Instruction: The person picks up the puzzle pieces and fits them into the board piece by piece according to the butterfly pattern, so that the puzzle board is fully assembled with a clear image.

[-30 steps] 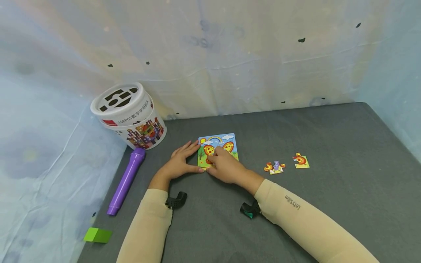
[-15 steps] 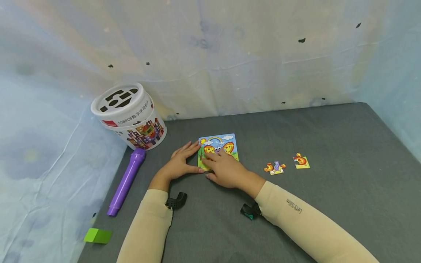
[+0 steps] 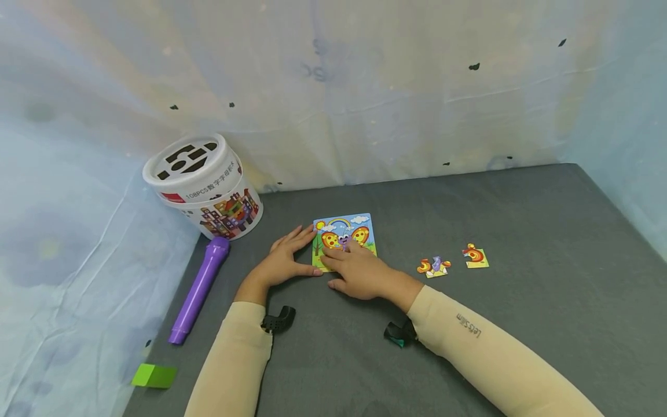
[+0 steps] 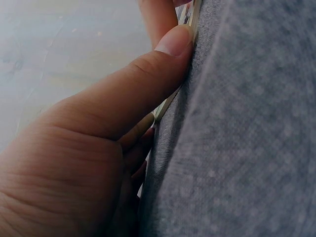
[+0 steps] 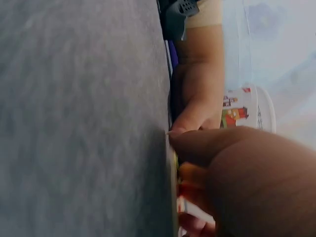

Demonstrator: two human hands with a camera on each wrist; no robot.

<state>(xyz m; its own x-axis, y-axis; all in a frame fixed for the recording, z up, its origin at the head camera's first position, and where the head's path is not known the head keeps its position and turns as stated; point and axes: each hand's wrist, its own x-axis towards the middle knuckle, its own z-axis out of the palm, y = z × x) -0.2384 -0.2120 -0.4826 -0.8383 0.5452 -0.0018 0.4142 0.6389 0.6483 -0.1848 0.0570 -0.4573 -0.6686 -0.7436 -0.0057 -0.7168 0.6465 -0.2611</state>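
Note:
A small jigsaw puzzle board [image 3: 340,226] with a butterfly, a rainbow and a sun lies flat on the grey cloth. My left hand [image 3: 283,258] rests along its left side, fingers spread and straight, thumb at the near left corner. In the left wrist view, the thumb [image 4: 165,57] touches the board's thin edge. My right hand [image 3: 359,271] lies over the board's lower part, its fingers extended on the picture and hiding much of the butterfly's lower half. To the right lie two loose puzzle pieces, one with a purple part [image 3: 435,266] and one with a red-orange swirl [image 3: 475,256].
A white lidded bucket [image 3: 205,185] with printed block pictures stands at the back left. In front of it lies a purple microphone-shaped stick [image 3: 200,289]. A green block [image 3: 154,376] sits by the table's left edge. Patterned cloth hangs behind.
My right hand has changed from pressing with bunched fingers to lying with fingers extended over the board's lower part, uncovering the butterfly's face. My left hand has stayed in place.

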